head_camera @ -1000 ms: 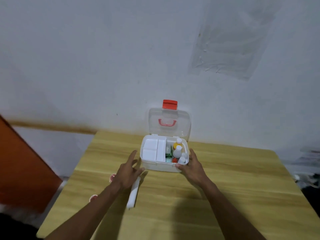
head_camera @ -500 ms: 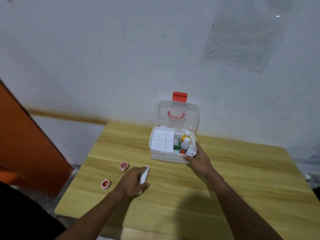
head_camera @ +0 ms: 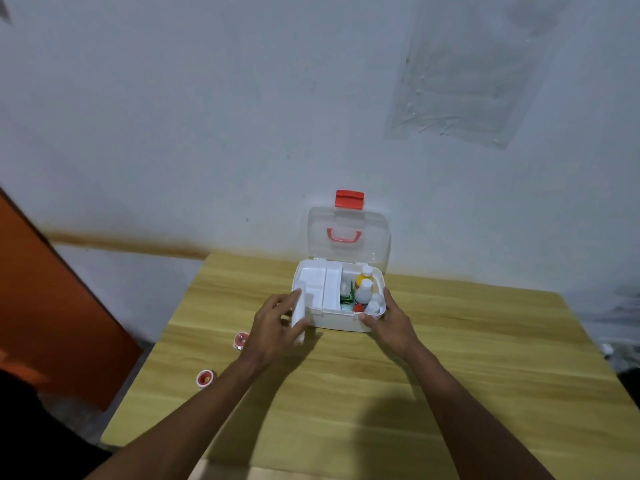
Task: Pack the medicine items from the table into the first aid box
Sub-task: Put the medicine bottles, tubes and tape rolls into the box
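Now, near edge: I see the wooden desk with both my forearms reaching across it.
Rolls: two small red-centred rolls lie apart at the desk's left side.
Left hand: its grip is clenched on a white tube, held tilted at the box's left front corner.
Right hand: its grip grasps the right front corner of the box, thumb on the front wall.
Box: white tray at left, small bottles packed at right.
Lid: clear, upright against the wall, red latch on top.
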